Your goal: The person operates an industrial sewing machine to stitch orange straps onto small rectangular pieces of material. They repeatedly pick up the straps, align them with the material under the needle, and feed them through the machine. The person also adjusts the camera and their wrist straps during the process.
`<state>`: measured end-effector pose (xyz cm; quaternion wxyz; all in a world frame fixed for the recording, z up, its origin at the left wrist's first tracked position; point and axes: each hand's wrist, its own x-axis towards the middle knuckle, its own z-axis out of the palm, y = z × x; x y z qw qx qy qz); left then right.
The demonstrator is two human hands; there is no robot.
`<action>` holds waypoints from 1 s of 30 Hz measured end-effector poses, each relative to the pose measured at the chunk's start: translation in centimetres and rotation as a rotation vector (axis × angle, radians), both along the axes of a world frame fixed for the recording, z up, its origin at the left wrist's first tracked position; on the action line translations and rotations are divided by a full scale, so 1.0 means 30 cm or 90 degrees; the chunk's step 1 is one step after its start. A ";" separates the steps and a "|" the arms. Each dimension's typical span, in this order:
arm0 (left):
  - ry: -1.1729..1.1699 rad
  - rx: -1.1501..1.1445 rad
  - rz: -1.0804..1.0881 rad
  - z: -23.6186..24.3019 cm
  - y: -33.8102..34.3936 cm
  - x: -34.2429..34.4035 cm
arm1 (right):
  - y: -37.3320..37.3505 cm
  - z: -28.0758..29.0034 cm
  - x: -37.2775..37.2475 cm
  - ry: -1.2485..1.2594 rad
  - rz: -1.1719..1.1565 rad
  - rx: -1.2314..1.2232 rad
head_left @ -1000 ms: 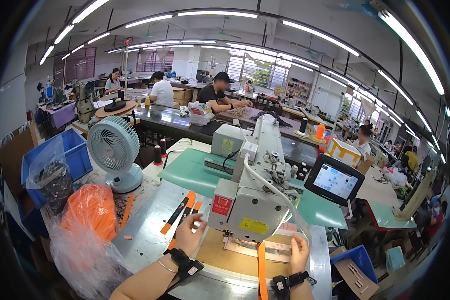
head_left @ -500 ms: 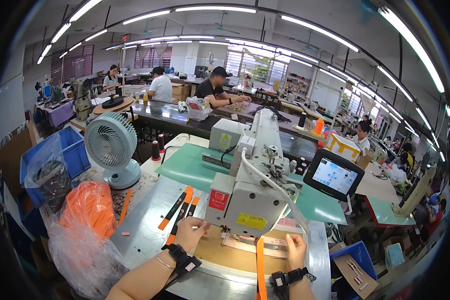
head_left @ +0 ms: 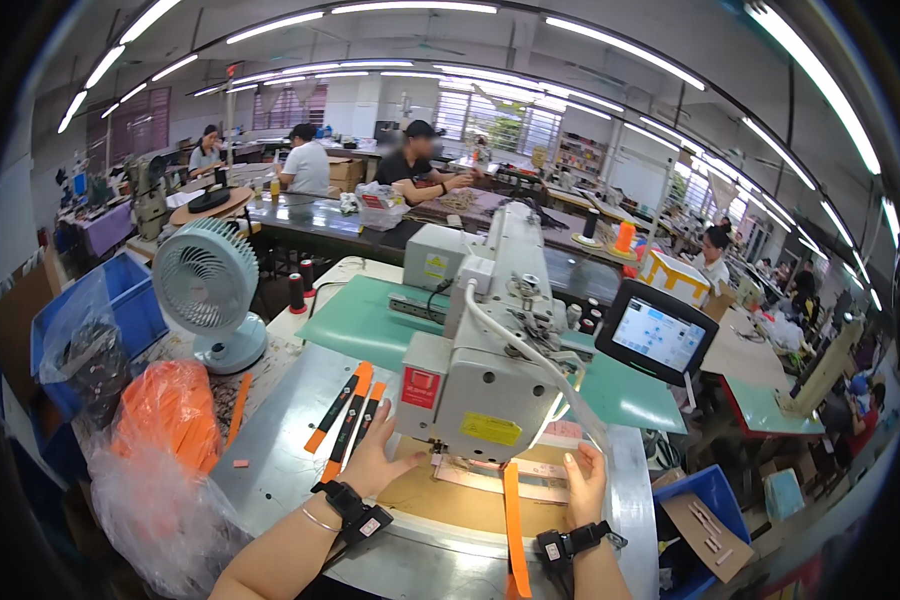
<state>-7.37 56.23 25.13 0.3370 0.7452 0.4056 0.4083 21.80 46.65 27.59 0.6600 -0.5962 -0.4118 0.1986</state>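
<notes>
My left hand [head_left: 380, 458] is open, fingers spread and reaching forward beside the black-and-orange straps [head_left: 332, 438], left of the sewing machine [head_left: 490, 375]. My right hand [head_left: 582, 478] is at the right end of the clamp plate [head_left: 540, 485] with fingers curled; what it grips, if anything, is hidden. A long orange strip [head_left: 515, 535] runs from under the machine head toward me, between my hands, over a tan board [head_left: 420, 495]. A metal table [head_left: 270, 505] surrounds the board. Both wrists carry black devices.
At left are a fan [head_left: 205, 280], a bag of orange strips [head_left: 165, 420] and a blue crate [head_left: 70, 330]. At right are a screen [head_left: 655, 335] and a blue bin [head_left: 720, 500]. Several co-workers [head_left: 410, 170] sit at benches behind, and a green board [head_left: 340, 310] lies beyond the head.
My left hand's fingers have straightened and spread forward toward the straps. My right hand stays at the plate's right end. The whole view has shifted slightly, the scene appearing higher and further left.
</notes>
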 end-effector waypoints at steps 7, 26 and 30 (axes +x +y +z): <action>0.231 0.088 -0.091 -0.003 -0.001 -0.056 | 0.058 -0.073 0.024 0.036 0.085 -0.052; 0.144 0.001 -0.065 0.036 -0.016 -0.015 | 0.038 -0.060 0.084 -0.122 0.166 -0.050; 0.084 -0.015 -0.037 0.030 -0.008 -0.009 | -0.019 0.030 0.111 -0.205 0.211 -0.169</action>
